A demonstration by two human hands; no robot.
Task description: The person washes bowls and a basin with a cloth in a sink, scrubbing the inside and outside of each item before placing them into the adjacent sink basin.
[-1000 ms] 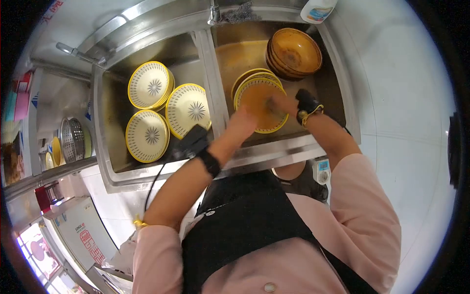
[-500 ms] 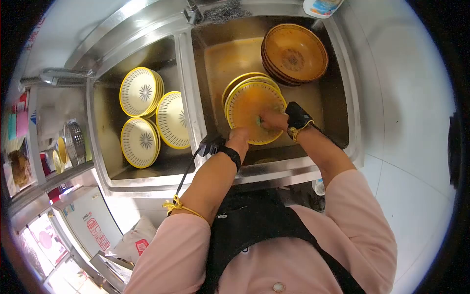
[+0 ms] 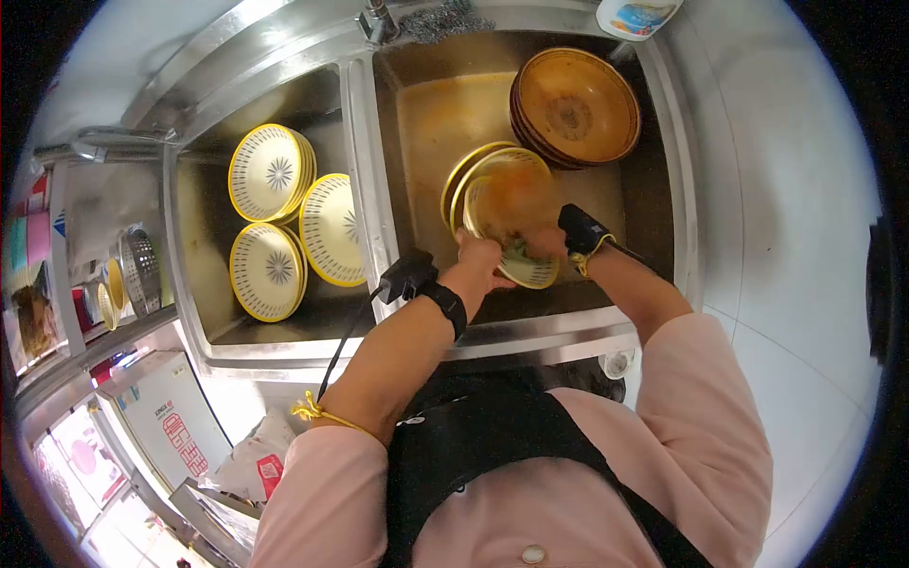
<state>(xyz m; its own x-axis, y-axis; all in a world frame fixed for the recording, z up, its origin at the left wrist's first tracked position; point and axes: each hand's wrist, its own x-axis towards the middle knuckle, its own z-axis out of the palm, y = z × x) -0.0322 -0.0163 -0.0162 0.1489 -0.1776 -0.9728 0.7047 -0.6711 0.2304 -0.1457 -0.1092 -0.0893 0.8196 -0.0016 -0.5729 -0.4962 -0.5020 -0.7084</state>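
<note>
In the right basin, my left hand (image 3: 481,256) grips the near-left rim of a yellow-rimmed plate (image 3: 540,275), which is tilted. My right hand (image 3: 543,242) is bent over the plate's inner face, its fingers closed and blurred by motion. Something green (image 3: 516,246) shows by its fingertips, too smeared to name. An orange-brown film covers much of the plate's face. Directly behind it, more yellow-rimmed plates (image 3: 453,180) lie in murky water.
Stacked brown bowls (image 3: 568,109) stand at the right basin's back right. Across the steel divider (image 3: 365,170), the left basin holds piles of patterned plates (image 3: 270,175). A faucet (image 3: 379,24), dark steel wool (image 3: 445,21) and a bottle (image 3: 639,14) line the back edge.
My left hand has moved up and right onto the plate's rim. The plate is now tilted and shifted slightly right. My right hand has moved a little right and down across its face.
</note>
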